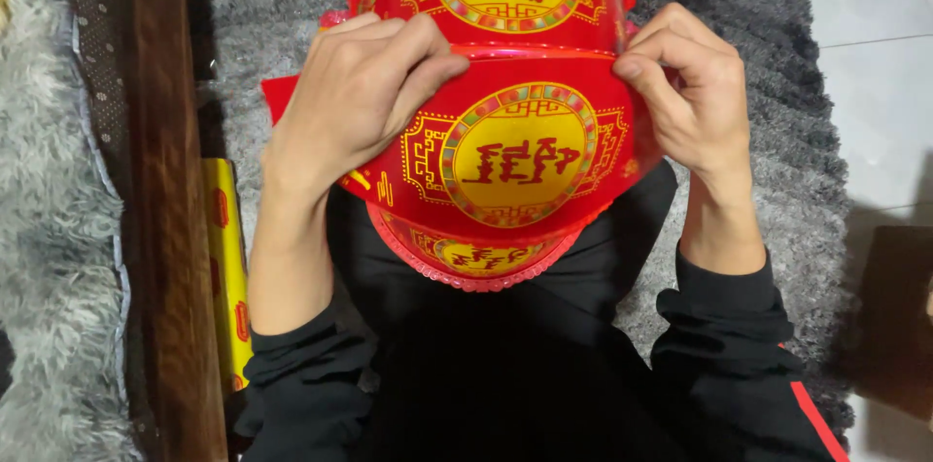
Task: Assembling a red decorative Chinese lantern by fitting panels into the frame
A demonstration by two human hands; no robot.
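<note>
Red-and-gold foil lantern panels pinched at the seam by left hand and right hand; could crease or slip apart if squeezed unevenly.

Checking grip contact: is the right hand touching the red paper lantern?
Touching. The head view shows the right hand pinching the red paper lantern's upper edge between thumb and fingers.

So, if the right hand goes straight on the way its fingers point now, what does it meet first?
The right hand points inward along the red and yellow paper piece it pinches. Going on, it would probably meet the left hand first, though depth is unclear.
</note>
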